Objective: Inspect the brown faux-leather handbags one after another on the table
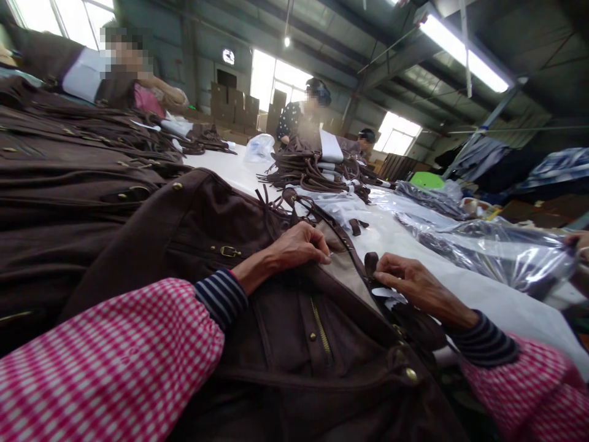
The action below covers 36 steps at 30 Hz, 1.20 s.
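A dark brown jacket with brass studs and a brass zip lies open in front of me on a white table. My left hand is curled shut on the jacket's inner edge by the tan lining. My right hand pinches a small brown strap tab at the jacket's front edge, with a white tag just under the fingers. Both wrists wear striped cuffs under pink checked sleeves.
A tall stack of brown jackets fills the left. Clear plastic bags lie on the right. A heap of brown belts sits mid-table. Other people work at the far left and far end; another hand shows at the right edge.
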Motion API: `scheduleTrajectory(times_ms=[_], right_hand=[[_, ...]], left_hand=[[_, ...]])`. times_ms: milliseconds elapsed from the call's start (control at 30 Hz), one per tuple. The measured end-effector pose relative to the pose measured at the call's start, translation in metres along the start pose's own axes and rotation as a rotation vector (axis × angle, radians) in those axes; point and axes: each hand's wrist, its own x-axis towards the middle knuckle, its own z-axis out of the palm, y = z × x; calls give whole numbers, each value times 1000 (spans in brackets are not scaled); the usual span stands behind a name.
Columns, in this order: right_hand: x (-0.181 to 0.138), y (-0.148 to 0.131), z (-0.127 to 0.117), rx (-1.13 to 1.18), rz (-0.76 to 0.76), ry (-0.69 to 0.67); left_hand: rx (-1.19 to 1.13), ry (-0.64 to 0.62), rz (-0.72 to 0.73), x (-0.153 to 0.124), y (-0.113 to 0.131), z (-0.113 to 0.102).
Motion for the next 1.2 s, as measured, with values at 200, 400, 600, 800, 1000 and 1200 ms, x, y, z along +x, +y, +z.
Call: scheduleTrajectory(times_ms=[200, 400, 600, 800, 1000, 1200], right_hand=[[0, -1, 5, 34, 3, 17], [3, -1, -2, -47, -84, -24], [3, -1, -3, -159, -76, -30], [4, 2, -2, -355, -57, 11], [11, 9, 3, -584, -133, -146], [10, 6, 9, -562, -126, -120]], left_hand=[[-4, -8, 0, 1, -1, 0], [8, -16, 2, 1, 0, -1], [58, -12, -39, 0, 2, -2], [67, -12, -79, -1, 6, -3], [83, -17, -85, 0, 7, -4], [84, -32, -80, -2, 7, -4]])
